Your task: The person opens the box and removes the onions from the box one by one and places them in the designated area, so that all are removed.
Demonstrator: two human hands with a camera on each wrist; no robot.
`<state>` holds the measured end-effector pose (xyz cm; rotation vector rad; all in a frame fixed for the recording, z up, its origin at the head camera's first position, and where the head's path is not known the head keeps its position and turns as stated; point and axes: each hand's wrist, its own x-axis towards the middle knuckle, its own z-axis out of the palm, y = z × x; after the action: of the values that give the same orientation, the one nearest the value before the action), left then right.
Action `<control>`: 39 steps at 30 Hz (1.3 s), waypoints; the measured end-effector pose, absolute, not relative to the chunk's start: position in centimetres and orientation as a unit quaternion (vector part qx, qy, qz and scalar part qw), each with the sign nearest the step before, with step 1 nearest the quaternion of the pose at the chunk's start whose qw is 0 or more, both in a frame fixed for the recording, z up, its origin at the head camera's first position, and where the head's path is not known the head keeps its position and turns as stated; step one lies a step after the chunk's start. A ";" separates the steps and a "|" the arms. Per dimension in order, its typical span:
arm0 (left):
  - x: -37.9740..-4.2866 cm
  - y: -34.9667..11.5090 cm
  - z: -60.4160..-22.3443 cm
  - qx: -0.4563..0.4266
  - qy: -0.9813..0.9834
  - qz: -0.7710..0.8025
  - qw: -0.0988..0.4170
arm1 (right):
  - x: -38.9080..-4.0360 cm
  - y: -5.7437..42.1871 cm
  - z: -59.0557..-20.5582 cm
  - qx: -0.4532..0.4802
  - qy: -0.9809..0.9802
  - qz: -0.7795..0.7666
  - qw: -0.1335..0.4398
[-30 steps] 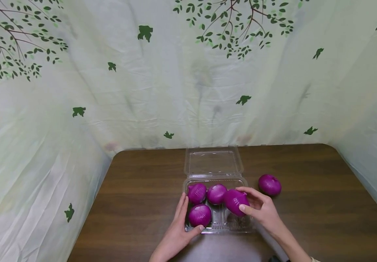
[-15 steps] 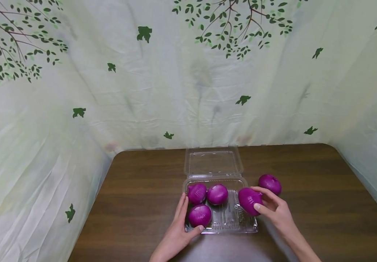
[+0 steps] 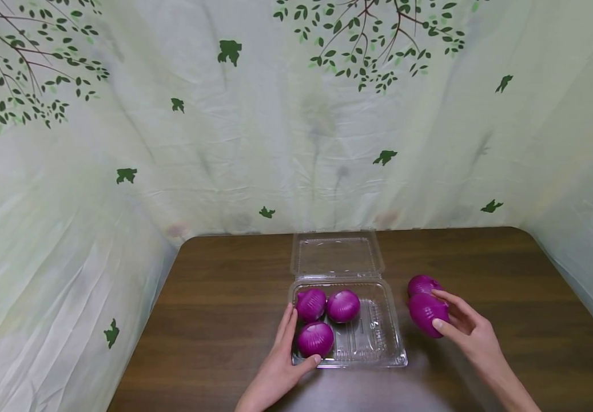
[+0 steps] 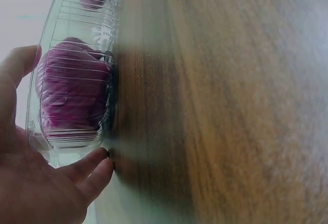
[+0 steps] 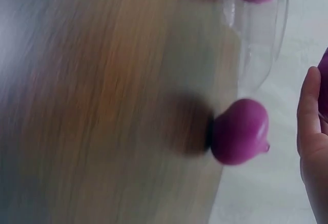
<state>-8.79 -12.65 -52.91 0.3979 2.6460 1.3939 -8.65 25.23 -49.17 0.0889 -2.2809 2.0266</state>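
Note:
In the head view, an open clear plastic clamshell container (image 3: 394,320) holds several purple onions: two in the back row, an onion (image 3: 315,340) at front left. My left hand (image 3: 275,357) rests against its front left corner, fingers extended along the left side and thumb at the front edge. The left wrist view shows these fingertips against the container's end wall. Right of the container, my right hand (image 3: 473,337) holds a purple onion (image 3: 426,315) above the table between thumb and fingers. Behind it, partly hidden, is another onion (image 3: 423,284), also visible in the right wrist view.
The container's hinged lid (image 3: 336,256) lies folded back towards the rear of the brown wooden table (image 3: 224,286). A pale curtain (image 3: 275,114) with leaf prints hangs around the table's back and sides.
My right hand has carried its onion rightward from above the container's right half to over the table, in front of the loose onion. The left hand has stayed at the corner.

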 end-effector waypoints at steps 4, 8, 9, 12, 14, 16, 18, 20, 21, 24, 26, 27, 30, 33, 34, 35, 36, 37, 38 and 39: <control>-8.7 -12.6 -53.0 0.133 0.875 0.462 0.061 | -8.5 26.4 -49.0 0.027 -0.758 0.650 0.052; -8.7 -12.5 -53.0 0.135 0.875 0.461 0.057 | -8.5 27.4 -48.7 0.014 -0.782 0.621 0.062; -8.7 -12.5 -53.0 0.136 0.876 0.460 0.056 | -8.5 27.7 -48.7 0.010 -0.792 0.607 0.066; -8.7 -12.5 -53.0 0.134 0.876 0.460 0.057 | -8.7 28.4 -48.7 -0.002 -0.822 0.564 0.081; -8.7 -12.5 -52.9 0.133 0.875 0.462 0.060 | -8.9 28.8 -48.7 -0.002 -0.834 0.545 0.088; -8.7 -12.5 -52.9 0.132 0.874 0.463 0.061 | -9.1 29.3 -48.6 0.001 -0.842 0.531 0.088; -8.7 -12.5 -52.8 0.132 0.874 0.464 0.061 | -9.3 29.8 -48.5 0.007 -0.851 0.518 0.086; -8.7 -12.5 -52.8 0.132 0.874 0.463 0.060 | -9.5 30.4 -48.5 0.008 -0.864 0.496 0.082; -8.7 -12.5 -52.8 0.132 0.874 0.463 0.060 | -9.6 30.6 -48.5 0.008 -0.870 0.487 0.080; -8.7 -12.5 -52.8 0.133 0.875 0.461 0.057 | -10.1 31.4 -48.6 0.002 -0.882 0.465 0.075; -8.6 -12.5 -52.8 0.134 0.876 0.460 0.057 | -10.4 31.9 -48.7 -0.006 -0.889 0.453 0.069; -8.6 -12.5 -52.8 0.135 0.876 0.459 0.055 | -10.6 32.1 -48.8 -0.010 -0.892 0.447 0.066; -8.6 -12.5 -52.7 0.136 0.877 0.458 0.054 | -11.2 32.7 -49.1 -0.023 -0.903 0.425 0.056; -8.6 -12.5 -52.7 0.136 0.877 0.458 0.054 | -11.8 33.1 -49.6 -0.030 -0.909 0.413 0.045; -8.6 -12.5 -52.7 0.134 0.877 0.458 0.055 | -11.9 33.2 -49.8 -0.030 -0.910 0.411 0.042; -8.7 -12.5 -52.7 0.133 0.877 0.458 0.057 | -12.1 33.3 -49.9 -0.030 -0.911 0.409 0.038; -8.7 -12.5 -52.7 0.132 0.878 0.457 0.058 | -12.3 33.4 -50.1 -0.030 -0.912 0.408 0.035; -8.7 -12.5 -52.7 0.131 0.878 0.457 0.059 | -12.5 33.4 -50.3 -0.030 -0.913 0.405 0.034; -8.7 -12.5 -52.7 0.130 0.878 0.457 0.060 | -12.7 33.5 -50.4 -0.031 -0.914 0.404 0.032; -8.7 -12.5 -52.7 0.129 0.878 0.457 0.062 | -12.9 33.6 -50.6 -0.031 -0.915 0.402 0.030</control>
<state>-8.70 -12.51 -52.71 0.3886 2.6534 1.3821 -12.87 33.60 -50.58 -0.0968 -2.8197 1.2376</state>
